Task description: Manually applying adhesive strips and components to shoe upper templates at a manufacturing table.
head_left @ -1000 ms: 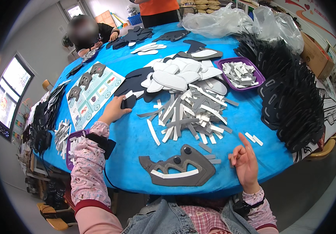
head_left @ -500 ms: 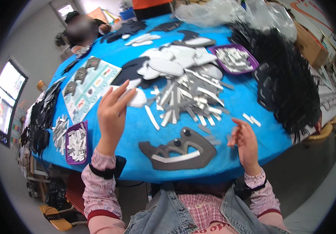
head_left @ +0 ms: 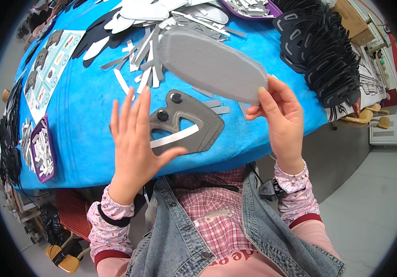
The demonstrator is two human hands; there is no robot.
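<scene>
My right hand (head_left: pixel 282 121) pinches the right-hand end of a grey oval foam pad (head_left: pixel 212 64) between thumb and fingers, holding it tilted above the table. My left hand (head_left: pixel 136 147) is open, its fingers stretched and thumb out to the side; nothing is in it. It covers the left part of a dark grey flat piece with cut-outs (head_left: pixel 205 127) near the table's front edge. Two black round knobs (head_left: pixel 162 115) stand on that piece, and a white strip (head_left: pixel 182 134) lies across it. Whether my left hand touches it I cannot tell.
Loose white and grey strips (head_left: pixel 145 55) and white oval pads (head_left: pixel 148 11) are heaped beyond my hands. Purple trays of strips stand at left (head_left: pixel 51 174) and far right (head_left: pixel 276 8). A row of black pieces (head_left: pixel 323 55) lines the right; a picture sheet (head_left: pixel 62 69) lies left.
The view has tilted down. My right hand, without the pad before, now holds the grey oval pad. My left hand has come down beside the dark grey piece, overlapping it.
</scene>
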